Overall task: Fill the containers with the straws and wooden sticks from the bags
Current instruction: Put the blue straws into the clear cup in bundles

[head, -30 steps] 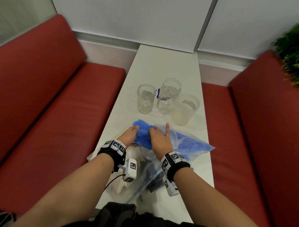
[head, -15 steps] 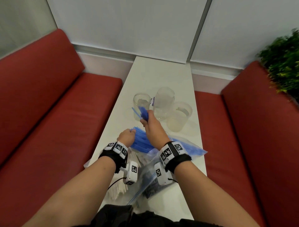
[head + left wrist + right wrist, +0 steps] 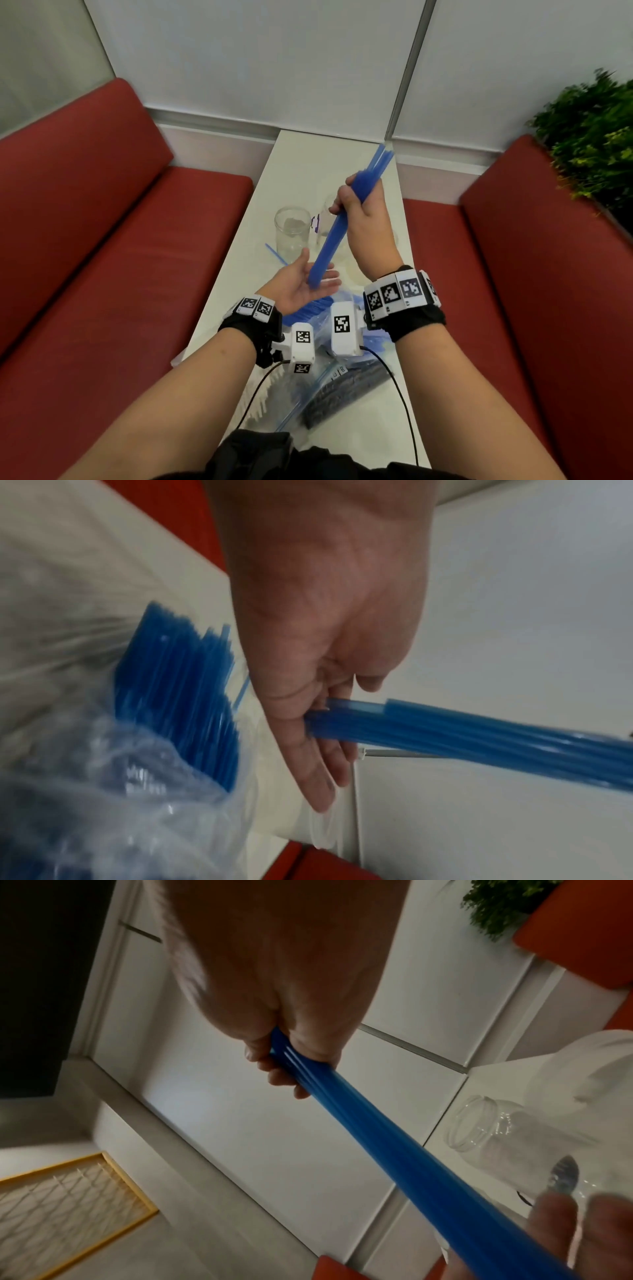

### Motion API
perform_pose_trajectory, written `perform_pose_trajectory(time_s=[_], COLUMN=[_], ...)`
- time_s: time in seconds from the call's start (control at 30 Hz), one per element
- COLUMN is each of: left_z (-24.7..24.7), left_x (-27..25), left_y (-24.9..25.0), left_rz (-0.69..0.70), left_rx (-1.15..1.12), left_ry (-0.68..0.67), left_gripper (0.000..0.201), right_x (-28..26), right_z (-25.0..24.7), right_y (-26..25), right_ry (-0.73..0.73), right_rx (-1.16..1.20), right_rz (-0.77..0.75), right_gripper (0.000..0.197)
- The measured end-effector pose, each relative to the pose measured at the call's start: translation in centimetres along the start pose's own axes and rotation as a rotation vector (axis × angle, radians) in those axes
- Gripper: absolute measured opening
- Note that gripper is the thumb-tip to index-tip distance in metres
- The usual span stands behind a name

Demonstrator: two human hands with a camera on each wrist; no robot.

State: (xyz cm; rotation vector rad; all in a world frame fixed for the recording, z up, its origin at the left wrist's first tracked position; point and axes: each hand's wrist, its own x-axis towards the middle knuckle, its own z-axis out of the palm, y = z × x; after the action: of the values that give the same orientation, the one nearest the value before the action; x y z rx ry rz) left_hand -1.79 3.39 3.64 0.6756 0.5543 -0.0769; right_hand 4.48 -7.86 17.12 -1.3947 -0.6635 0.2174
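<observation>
Bunching blue straws (image 3: 346, 219), steeply tilted

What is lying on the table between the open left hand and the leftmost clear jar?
A single loose blue straw lies on the table between left hand and jar, seen in the head view.

Right hand (image 3: 363, 219) hides two jars behind it; the bagged blue straws (image 3: 181, 696) blur in the left wrist view.

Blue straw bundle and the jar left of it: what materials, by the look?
Blue straws: likely thin plastic, smooth and slightly translucent; light shows through the tube ends in the left wrist view. Jar: clear, see-through wall with rim glints; glass or hard plastic, cannot tell which.
</observation>
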Motion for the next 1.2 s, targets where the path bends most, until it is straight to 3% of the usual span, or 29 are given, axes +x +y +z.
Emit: perform_pose_trajectory(time_s=[0.23, 0.33, 0.43, 0.63, 0.77, 0.83, 0.93, 1.07, 1.13, 1.2], left_z=[0.5, 0.1, 0.2, 1.2, 1.7, 2.1, 2.9, 3.0, 2.7, 2.4], left_x=[0.1, 0.1, 0.4, 0.2, -0.5, -0.8, -0.8, -1.2, -1.5, -1.9], left_y=[-1.2, -1.1, -1.2, -0.5, 0.5, 0.8, 1.3, 3.4, 5.2, 6.9], left_rz=[-0.122, -0.220, -0.306, -0.249, -0.256, -0.253, -0.148, 0.098, 0.239, 0.342], left_rx=[-0.207, -0.188, -0.156, -0.173, -0.074, -0.062, 0.059, 0.308, 0.320, 0.396], left_ry=[0.020, -0.075, -0.073, -0.012, -0.003, -0.054, -0.066, -0.014, -0.100, -0.182], left_gripper=[0.027, 0.028, 0.036, 0.030, 0.030, 0.027, 0.028, 0.072, 0.085, 0.076], right_x=[-0.6, -0.6, -0.4, 0.0, 0.3, 0.2, 0.1, 1.1, 1.2, 1.0], right_z=[-0.4, -0.6, -0.6, -0.5, -0.3, 0.1, 0.7, 1.2, 1.6, 2.3], right_y=[1.5, 2.1, 2.4, 3.1, 4.0, 4.7, 5.6, 6.4, 6.8, 7.1], right_ry=[-0.026, -0.003, 0.012, 0.015, -0.053, -0.130, -0.124, -0.086, -0.151, -0.284], right_rx=[-0.024, -0.044, -0.042, -0.007, 0.024, 0.018, -0.022, -0.076, -0.102, -0.104], right_rz=[0.031, 0.051, 0.063, 0.085, 0.152, 0.232, 0.356, 0.359, 0.396, 0.465], right_gripper=[0.014, 0.011, 0.011, 0.031, 0.020, 0.026, 0.039, 0.032, 0.022, 0.018])
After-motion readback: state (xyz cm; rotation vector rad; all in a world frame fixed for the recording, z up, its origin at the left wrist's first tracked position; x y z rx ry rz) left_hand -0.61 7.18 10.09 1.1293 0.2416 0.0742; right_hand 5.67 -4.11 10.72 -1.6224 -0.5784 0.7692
